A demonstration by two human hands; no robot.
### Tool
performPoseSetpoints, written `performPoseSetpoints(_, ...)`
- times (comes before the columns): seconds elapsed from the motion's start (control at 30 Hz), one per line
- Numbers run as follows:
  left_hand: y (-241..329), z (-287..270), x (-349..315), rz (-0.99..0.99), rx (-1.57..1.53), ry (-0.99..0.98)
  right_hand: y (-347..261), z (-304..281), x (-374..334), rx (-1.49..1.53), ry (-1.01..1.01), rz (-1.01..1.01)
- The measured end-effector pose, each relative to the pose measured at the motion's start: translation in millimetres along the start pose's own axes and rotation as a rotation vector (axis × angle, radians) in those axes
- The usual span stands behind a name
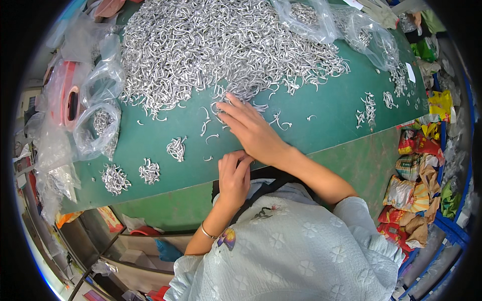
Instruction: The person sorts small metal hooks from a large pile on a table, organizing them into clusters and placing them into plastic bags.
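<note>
A large heap of small curved silver metal pieces (pixel 201 50) covers the far part of the green table (pixel 311 135). Over the heap's near edge, my right hand (pixel 256 133) lies with its fingers stretched out, touching a few pieces. My left hand (pixel 234 175) is at the table's near edge, below the right wrist, with its fingers curled closed; anything inside them is hidden. Several loose curved pieces (pixel 205 128) are scattered left of my right hand. Small sorted piles sit farther left: one pile (pixel 176 149), a second pile (pixel 149 171) and a third pile (pixel 115 179).
Clear plastic bags (pixel 98 128) with metal pieces stand at the left beside a red-and-pink case (pixel 65 95). More bags (pixel 364 37) lie at the back right. Small piles (pixel 369 110) rest near the right edge. Colourful packages (pixel 404 193) fill a blue-framed rack on the right.
</note>
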State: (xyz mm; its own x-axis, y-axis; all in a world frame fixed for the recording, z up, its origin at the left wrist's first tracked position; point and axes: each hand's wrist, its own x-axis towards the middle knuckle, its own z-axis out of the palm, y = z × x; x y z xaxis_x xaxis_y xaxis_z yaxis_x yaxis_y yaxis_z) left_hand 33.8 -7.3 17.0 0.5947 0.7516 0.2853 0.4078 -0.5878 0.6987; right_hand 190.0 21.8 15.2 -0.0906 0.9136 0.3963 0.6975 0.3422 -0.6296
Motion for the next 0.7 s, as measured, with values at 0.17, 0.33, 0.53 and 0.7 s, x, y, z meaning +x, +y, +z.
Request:
performPoseSetpoints(0.17, 1, 0, 0, -0.024, -0.009, 0.026, 19, -54, -10, 0.116, 0.084, 0.109)
performPoseSetpoints(0.33, 2, 3, 6, -0.008, -0.023, 0.032, 22, -100, -31, -0.125, 0.028, 0.292)
performPoseSetpoints(0.53, 2, 7, 11, -0.022, -0.011, 0.036, 24, -90, -47, -0.283, -0.032, 0.284)
performPoseSetpoints(0.7, 3, 8, 9, -0.034, -0.002, 0.034, 12, -87, -50, -0.268, 0.118, 0.275)
